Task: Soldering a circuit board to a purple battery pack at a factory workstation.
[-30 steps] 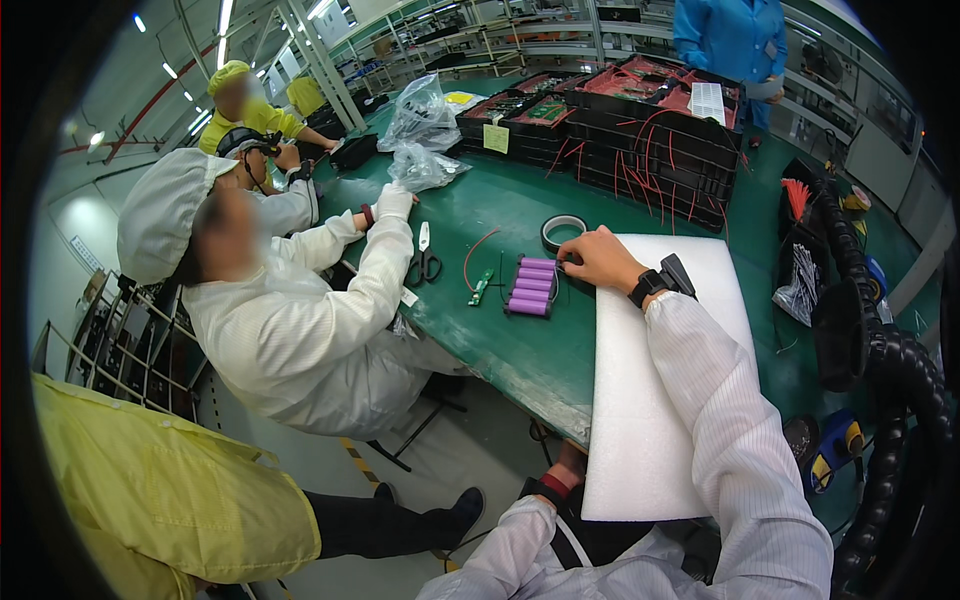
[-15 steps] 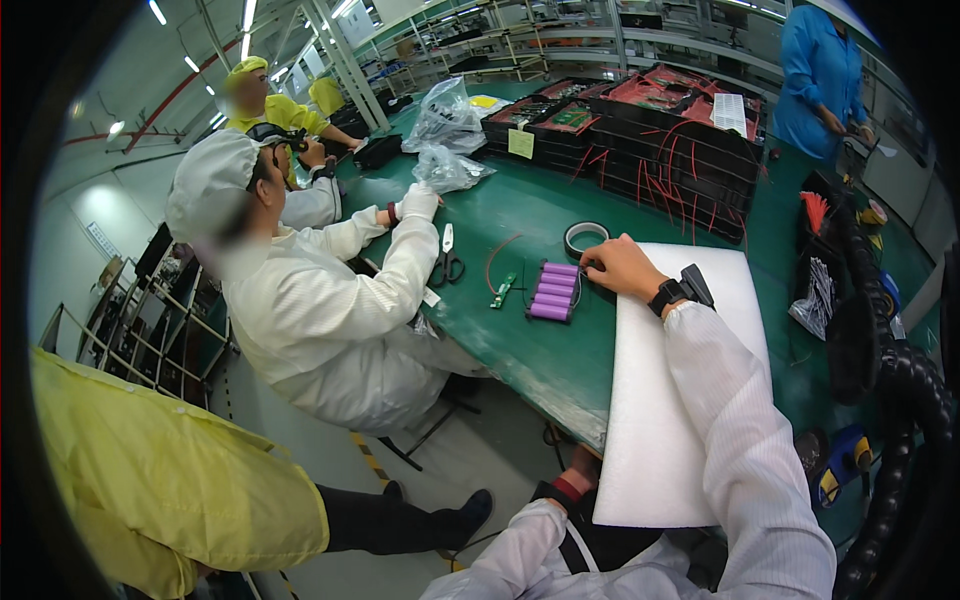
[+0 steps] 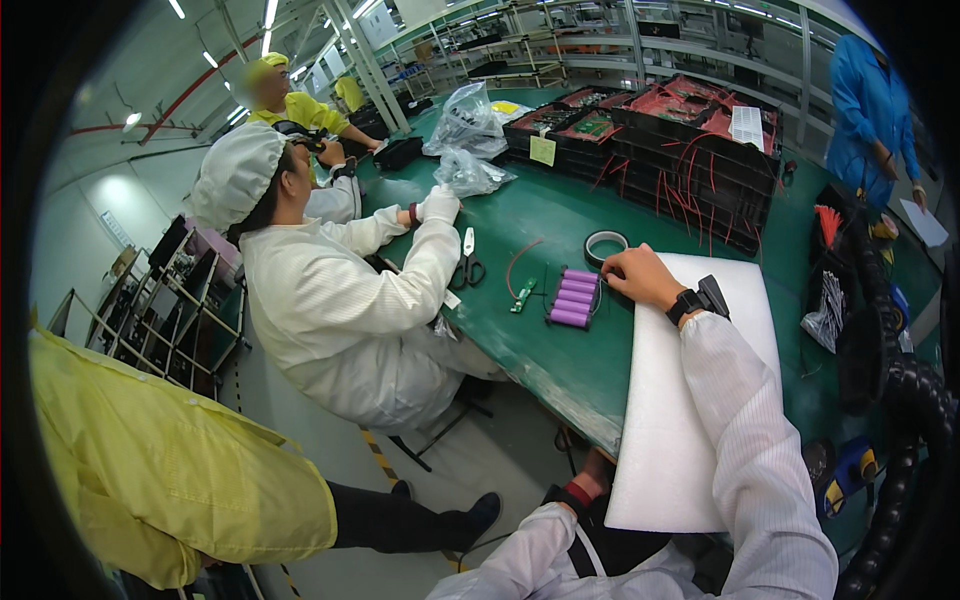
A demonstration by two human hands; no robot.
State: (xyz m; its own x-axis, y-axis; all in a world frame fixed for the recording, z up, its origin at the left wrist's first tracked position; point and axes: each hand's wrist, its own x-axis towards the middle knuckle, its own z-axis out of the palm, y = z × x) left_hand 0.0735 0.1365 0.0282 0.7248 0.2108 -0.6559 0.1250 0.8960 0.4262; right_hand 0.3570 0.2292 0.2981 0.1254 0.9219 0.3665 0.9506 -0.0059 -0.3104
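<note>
My right hand (image 3: 645, 277) rests at the left edge of a white foam sheet (image 3: 668, 430), fingers bent together and pointing left. Its fingertips are between a roll of black tape (image 3: 605, 246) and a pack of purple cylindrical battery cells (image 3: 573, 297); whatever they may pinch is too small to make out. Left of the pack lies a small green circuit board (image 3: 523, 295) with a red wire (image 3: 514, 262). Low down, beside the table's front edge, is my left hand (image 3: 597, 472); its fingers are hidden.
Scissors (image 3: 468, 262) lie near a seated co-worker in white (image 3: 340, 270). Black trays (image 3: 690, 170) with red wires and clear plastic bags (image 3: 468, 135) stand at the back. A black jointed hose (image 3: 905, 400) runs along the right. Someone in yellow (image 3: 180, 470) stands at left.
The view has shifted, so the table and its things appear farther right and slightly lower. My hands keep their places. The person in blue now holds a white sheet out lower.
</note>
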